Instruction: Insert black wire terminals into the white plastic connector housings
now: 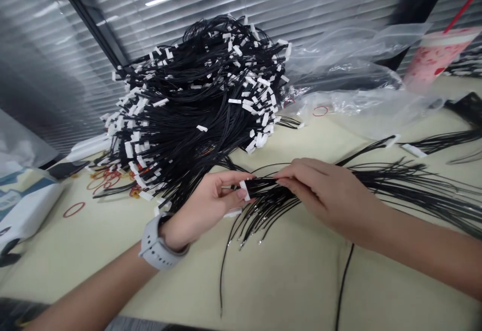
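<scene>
Black wires (271, 193) fan from a white connector (244, 190) held just above the counter (113, 265). Fingers (241, 196) of the left hand (199, 205) clamp it, right hand (331, 195) fingers pinch the wires; tugging could tangle strands or pull one loose.

Light gray smartwatch (156, 246) w/ chunky rubber strap (149, 256), L wrist (173, 233)

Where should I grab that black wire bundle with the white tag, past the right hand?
Pinch the white tag on the black wire bundle, coming down from above on the near side. It looks flat and holds the wires together, so they'd probably lift as one bunch.
</scene>
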`<action>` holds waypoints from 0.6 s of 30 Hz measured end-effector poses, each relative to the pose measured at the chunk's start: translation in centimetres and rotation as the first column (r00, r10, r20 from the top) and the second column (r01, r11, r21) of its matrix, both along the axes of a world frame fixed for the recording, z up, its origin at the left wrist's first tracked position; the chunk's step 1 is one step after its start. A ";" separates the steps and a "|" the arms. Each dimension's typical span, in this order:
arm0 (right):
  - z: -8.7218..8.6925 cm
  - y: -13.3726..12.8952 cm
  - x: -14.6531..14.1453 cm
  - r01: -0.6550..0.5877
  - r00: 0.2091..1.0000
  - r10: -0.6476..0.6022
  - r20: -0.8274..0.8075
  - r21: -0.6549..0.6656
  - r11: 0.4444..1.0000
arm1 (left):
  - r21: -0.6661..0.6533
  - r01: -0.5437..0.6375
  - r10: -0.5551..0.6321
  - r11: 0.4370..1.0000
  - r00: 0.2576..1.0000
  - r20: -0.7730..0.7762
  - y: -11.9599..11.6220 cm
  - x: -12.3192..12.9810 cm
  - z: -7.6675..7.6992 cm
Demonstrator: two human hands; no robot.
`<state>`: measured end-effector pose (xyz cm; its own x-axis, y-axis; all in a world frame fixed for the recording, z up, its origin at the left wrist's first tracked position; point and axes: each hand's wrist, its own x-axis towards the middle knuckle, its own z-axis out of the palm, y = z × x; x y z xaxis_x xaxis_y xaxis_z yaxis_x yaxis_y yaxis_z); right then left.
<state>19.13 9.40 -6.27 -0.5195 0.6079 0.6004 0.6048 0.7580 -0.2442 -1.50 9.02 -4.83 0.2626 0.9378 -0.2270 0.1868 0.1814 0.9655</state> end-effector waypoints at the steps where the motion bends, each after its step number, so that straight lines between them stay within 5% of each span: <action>1: -0.1 0.2 0.1 0.004 0.998 -0.004 0.062 0.001 1.000 | 0.014 0.010 -0.010 1.000 1.000 -0.005 0.0 -0.1 0.0; 4: -0.5 0.6 0.3 0.016 0.987 -0.013 0.162 -0.020 1.000 | 0.038 0.023 -0.022 0.999 0.999 -0.028 0.1 -0.1 0.0; 18: -0.7 0.5 0.4 -0.164 0.980 0.162 0.115 0.011 0.986 | 0.176 0.138 -0.110 0.975 0.981 -0.162 -0.2 -0.2 0.0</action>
